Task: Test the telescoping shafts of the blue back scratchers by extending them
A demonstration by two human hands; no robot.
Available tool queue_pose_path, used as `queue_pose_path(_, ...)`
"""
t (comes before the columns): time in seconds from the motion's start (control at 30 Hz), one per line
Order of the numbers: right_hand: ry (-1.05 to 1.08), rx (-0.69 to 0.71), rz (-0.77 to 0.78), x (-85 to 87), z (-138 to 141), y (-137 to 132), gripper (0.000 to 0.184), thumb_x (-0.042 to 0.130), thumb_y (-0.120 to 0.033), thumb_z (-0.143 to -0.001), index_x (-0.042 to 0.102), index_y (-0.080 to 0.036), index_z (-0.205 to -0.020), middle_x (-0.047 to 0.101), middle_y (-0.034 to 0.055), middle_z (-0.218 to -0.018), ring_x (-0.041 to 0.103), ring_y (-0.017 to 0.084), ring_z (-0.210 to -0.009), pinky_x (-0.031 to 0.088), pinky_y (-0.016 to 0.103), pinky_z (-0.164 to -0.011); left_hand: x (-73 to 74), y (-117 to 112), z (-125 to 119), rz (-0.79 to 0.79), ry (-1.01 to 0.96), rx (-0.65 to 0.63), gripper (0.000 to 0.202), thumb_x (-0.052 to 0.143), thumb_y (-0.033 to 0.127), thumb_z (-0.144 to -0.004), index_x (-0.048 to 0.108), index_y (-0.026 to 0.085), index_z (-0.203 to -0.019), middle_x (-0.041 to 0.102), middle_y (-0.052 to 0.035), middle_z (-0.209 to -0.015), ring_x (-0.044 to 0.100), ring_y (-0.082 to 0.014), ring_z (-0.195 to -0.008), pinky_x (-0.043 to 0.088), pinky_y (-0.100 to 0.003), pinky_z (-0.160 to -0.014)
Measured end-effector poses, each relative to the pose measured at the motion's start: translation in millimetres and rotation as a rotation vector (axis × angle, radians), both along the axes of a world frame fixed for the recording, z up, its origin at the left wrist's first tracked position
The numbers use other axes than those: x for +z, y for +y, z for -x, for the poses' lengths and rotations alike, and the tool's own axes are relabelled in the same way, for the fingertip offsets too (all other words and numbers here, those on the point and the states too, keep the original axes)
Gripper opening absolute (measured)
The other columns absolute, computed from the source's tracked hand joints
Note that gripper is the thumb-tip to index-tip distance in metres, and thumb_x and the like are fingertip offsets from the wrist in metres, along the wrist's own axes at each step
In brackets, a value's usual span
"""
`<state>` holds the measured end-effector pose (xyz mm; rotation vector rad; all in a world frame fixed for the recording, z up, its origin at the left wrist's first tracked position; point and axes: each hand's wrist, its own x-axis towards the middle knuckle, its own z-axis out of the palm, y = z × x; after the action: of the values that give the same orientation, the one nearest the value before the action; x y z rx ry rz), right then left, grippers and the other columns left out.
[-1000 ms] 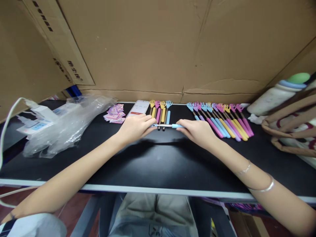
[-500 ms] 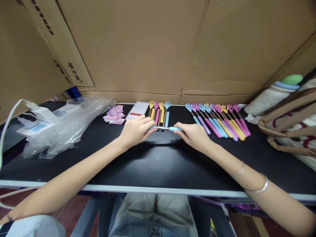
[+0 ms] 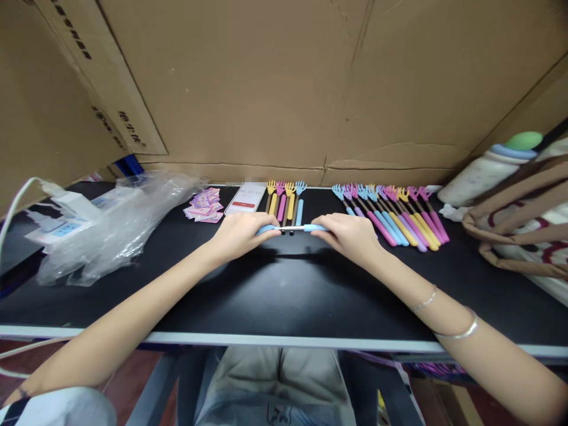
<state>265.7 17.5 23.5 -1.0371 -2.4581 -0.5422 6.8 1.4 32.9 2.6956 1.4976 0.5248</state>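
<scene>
From my seat I see both hands up over the middle of the bench, with one stick held between them. The left hand pinches its left end, thumb on the near side. The right hand pinches the blue part at its right end. So each grip is closed on the stick. The stick hangs above the bench, almost flat from left to right, and its shadow lies on the dark top on the near side.

To do this well, I would hold both ends at the same height and work in one straight line. I think the thin middle could bend if one hand tips or twists. Each grip should be snug, because smooth ends might slip.

The stick has a thin, shiny, silver middle and light blue at both ends. The blue on the right looks like a smooth tube. The left hand hides most of the other end, so I cannot tell its whole shape.

On the far side lie four scratchers, with the phone to their left. A bigger row of scratchers lies to the right, just past the right hand.
</scene>
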Motion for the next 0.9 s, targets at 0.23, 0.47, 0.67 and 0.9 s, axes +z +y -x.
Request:
queue_pose_path(0.23, -0.009, 0.088, 0.083, 5.9, -1.2, 1.7, 0.035, 0.038, -0.043, -0.094, 0.063, -0.019, -0.093, 0.064, 0.0048, -0.081, 0.054, 0.015, -0.075, 0.033, 0.026, -0.06, 7.4, -2.5, 3.8, 0.0, -0.037, 0.018, 0.03, 0.046, 0.049, -0.088, 0.063, 0.027, -0.1, 0.064, 0.0016, -0.099, 0.059, -0.0138, -0.082, 0.034, -0.021, -0.061)
queue_pose_path(0.47, 0.061, 0.168, 0.466, -5.0, -7.5, 8.5, 0.016, 0.052, -0.034, -0.087, 0.056, -0.019, -0.094, 0.058, 0.0045, -0.085, 0.052, 0.016, -0.076, 0.037, 0.026, -0.067, -7.0, 6.0, 9.4, 0.182, -0.075, -0.129, 0.023, 0.051, 0.041, -0.087, 0.062, 0.022, -0.096, 0.062, -0.0002, -0.09, 0.056, -0.0127, -0.077, 0.036, -0.021, -0.065)
queue_pose_path(0.67, 0.1, 0.161, 0.61, -12.2, -8.9, 11.4, 0.013, 0.057, -0.03, -0.083, 0.051, -0.019, -0.085, 0.053, 0.0007, -0.077, 0.048, 0.012, -0.068, 0.034, 0.023, -0.063, -13.8, 11.1, 9.6, 0.245, -0.067, -0.11, 0.018, 0.047, 0.035, -0.088, 0.058, 0.021, -0.091, 0.064, 0.0009, -0.091, 0.057, -0.0129, -0.078, 0.037, -0.021, -0.066)
queue_pose_path(0.9, 0.003, 0.073, 0.625, 2.5, -21.2, 12.2, 0.017, 0.058, -0.033, -0.081, 0.055, -0.021, -0.092, 0.054, 0.002, -0.084, 0.048, 0.013, -0.072, 0.032, 0.023, -0.061, -3.2, 8.7, 21.2, 0.279, 0.078, -0.122, 0.027, 0.045, 0.043, -0.089, 0.057, 0.027, -0.107, 0.058, -0.0005, -0.111, 0.057, -0.0168, -0.094, 0.04, -0.024, -0.075)
